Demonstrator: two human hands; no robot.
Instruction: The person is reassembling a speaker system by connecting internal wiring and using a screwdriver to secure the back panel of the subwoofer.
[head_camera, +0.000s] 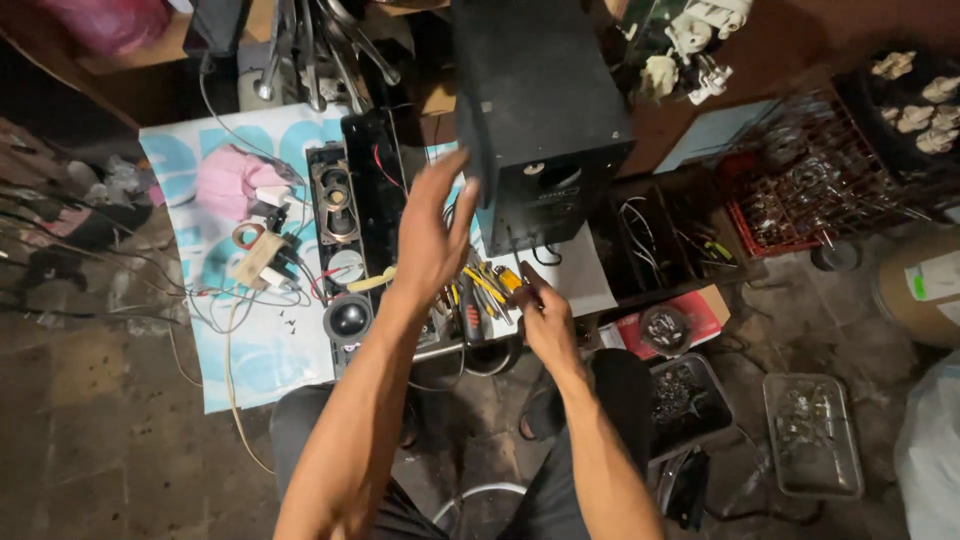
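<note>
Cluttered floor: left hand (432, 232), grip wide, nears black speaker box (540, 110); right hand (548, 318) pinches a tool (527, 277).

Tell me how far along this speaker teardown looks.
Done: the long speaker panel lies opened on the printed sheet, drivers and wires exposed. In hand: the left hand reaches open toward the black speaker box; the right hand is among the screwdrivers. Left: the box looks closed.

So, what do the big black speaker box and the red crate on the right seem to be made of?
The black speaker box near the left hand looks like board, perhaps wood fibre, with a matte black covering: flat panels, sharp edges, no shine. Its front panel looks like smoother plastic. The red crate looks like moulded plastic: an open lattice wall in even red. Both are guesses from the surface only.
</note>
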